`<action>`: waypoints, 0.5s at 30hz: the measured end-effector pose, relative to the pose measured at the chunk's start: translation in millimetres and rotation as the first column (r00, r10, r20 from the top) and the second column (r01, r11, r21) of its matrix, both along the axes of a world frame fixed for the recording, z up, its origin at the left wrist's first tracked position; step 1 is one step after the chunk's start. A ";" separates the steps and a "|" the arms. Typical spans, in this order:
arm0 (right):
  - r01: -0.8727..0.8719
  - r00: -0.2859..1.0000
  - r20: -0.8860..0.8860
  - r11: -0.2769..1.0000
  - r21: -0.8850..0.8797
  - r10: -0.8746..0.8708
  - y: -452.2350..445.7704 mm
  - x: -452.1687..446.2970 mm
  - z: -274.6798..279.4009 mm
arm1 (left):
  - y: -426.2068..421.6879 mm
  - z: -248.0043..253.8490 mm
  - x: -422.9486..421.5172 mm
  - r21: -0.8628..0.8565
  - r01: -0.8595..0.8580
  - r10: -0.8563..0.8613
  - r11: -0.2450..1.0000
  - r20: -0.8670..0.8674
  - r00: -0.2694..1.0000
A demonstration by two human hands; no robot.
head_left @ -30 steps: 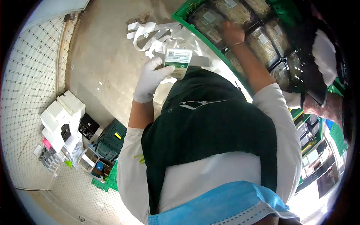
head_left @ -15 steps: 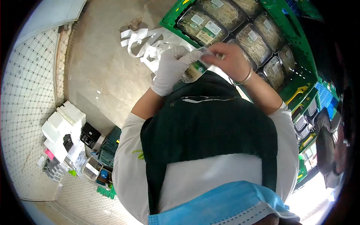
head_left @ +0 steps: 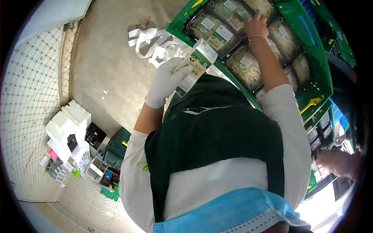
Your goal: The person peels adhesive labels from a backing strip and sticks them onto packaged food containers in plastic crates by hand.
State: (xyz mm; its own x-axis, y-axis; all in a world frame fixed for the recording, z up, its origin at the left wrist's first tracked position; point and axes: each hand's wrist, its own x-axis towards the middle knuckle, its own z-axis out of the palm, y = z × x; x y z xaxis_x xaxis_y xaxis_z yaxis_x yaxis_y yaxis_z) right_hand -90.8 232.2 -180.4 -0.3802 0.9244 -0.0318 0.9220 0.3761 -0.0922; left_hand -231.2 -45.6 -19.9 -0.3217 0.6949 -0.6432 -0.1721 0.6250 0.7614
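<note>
My left hand [head_left: 166, 79], in a white glove, is closed around a sheaf of printed green, beige and white labels [head_left: 197, 62]. These stand out in front of my apron, close to the near edge of a green crate [head_left: 180, 23]. My bare right hand [head_left: 257, 26], with a bangle at the wrist, is over the crate. Its bent fingers are at the end of a similar label [head_left: 236, 21] lying across a pack of sprouts [head_left: 219, 8]. My fingertips are partly hidden. Beside it, another pack [head_left: 202, 24] bears the same kind of label [head_left: 220, 37].
Several more clear-topped packs [head_left: 244, 66] fill the crate, with small white stickers. Curled white backing strips [head_left: 155, 44] hang beside it above the floor [head_left: 105, 58]. White boxes [head_left: 68, 124] and a dark green crate [head_left: 116, 147] stand lower left. Another person's blurred hand [head_left: 336, 163] shows at right.
My right hand has left the labels in my left hand and reached over the crate. A label now lies on the pack there. My left hand has tilted the sheaf more into view.
</note>
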 end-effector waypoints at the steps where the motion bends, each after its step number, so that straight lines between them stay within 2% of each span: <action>1: 0.040 0.998 0.060 0.996 -0.083 -0.035 5.9 1.4 8.0 | 3.3 1.8 5.4 0.115 -0.076 0.071 0.990 0.044 0.997; 2: -0.085 0.986 -0.166 0.926 -0.369 0.024 6.2 7.7 15.3 | 7.6 2.9 11.2 0.227 -0.157 0.138 0.961 0.097 0.986; 3: -0.265 0.920 -0.391 0.768 -0.583 0.020 2.9 15.1 38.0 | 13.3 3.9 16.5 0.235 -0.158 0.139 0.959 0.095 0.986; 4: -0.477 0.793 -0.589 0.441 -0.760 -0.158 -27.8 15.2 92.2 | 17.4 5.5 22.8 0.273 -0.220 0.189 0.936 0.135 0.973; 5: -0.700 0.613 -0.755 0.284 -0.656 -0.234 -58.8 18.5 130.6 | 19.5 7.0 27.3 0.307 -0.280 0.235 0.910 0.177 0.956; 6: -0.785 0.528 -0.821 0.243 -0.570 -0.219 -82.3 23.7 136.9 | 20.3 6.4 25.2 0.311 -0.276 0.230 0.909 0.177 0.957; 7: -0.738 0.592 -0.802 0.347 -0.578 -0.077 -93.9 25.9 153.9 | 20.9 5.0 19.5 0.284 -0.067 0.062 0.956 0.027 0.998; 8: -0.716 0.583 -0.808 0.524 -0.461 0.087 -99.6 28.9 155.7 | 23.5 4.3 17.2 0.226 0.142 -0.118 0.964 -0.117 0.986; 9: -0.718 0.582 -0.808 0.526 -0.457 0.092 -101.3 29.8 159.2 | 33.0 12.8 21.0 0.323 0.189 -0.106 0.927 -0.259 0.960; 10: -0.719 0.581 -0.808 0.526 -0.455 0.095 -103.5 29.7 161.9 | 40.4 14.8 27.9 0.326 0.197 -0.114 0.924 -0.258 0.959; 12: -0.706 0.560 -0.827 0.556 -0.439 0.058 -107.8 31.0 165.4 | 52.8 15.2 38.4 0.398 -0.022 0.055 0.917 -0.073 0.996; 13: -0.654 0.552 -0.830 0.657 -0.374 0.076 -107.3 32.3 165.1 | 55.4 13.4 36.3 0.293 0.018 0.011 0.956 -0.100 0.995; 14: -0.593 0.547 -0.831 0.746 -0.302 0.098 -104.8 32.4 164.4 | 58.4 11.2 34.3 0.296 0.026 0.003 0.955 -0.097 0.995; 15: -0.591 0.564 -0.810 0.763 -0.261 0.160 -86.9 33.6 155.6 | 61.2 9.1 32.4 0.247 0.019 -0.010 0.969 -0.038 0.999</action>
State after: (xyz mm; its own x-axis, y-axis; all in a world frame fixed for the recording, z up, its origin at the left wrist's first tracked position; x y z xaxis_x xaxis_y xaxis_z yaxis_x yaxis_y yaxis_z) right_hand -57.2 145.3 -24.9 -0.7792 0.6248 0.0502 0.2444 0.3766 -0.8936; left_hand -198.8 15.5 -10.8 -0.3302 0.8356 -0.4391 -0.1336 0.4192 0.8980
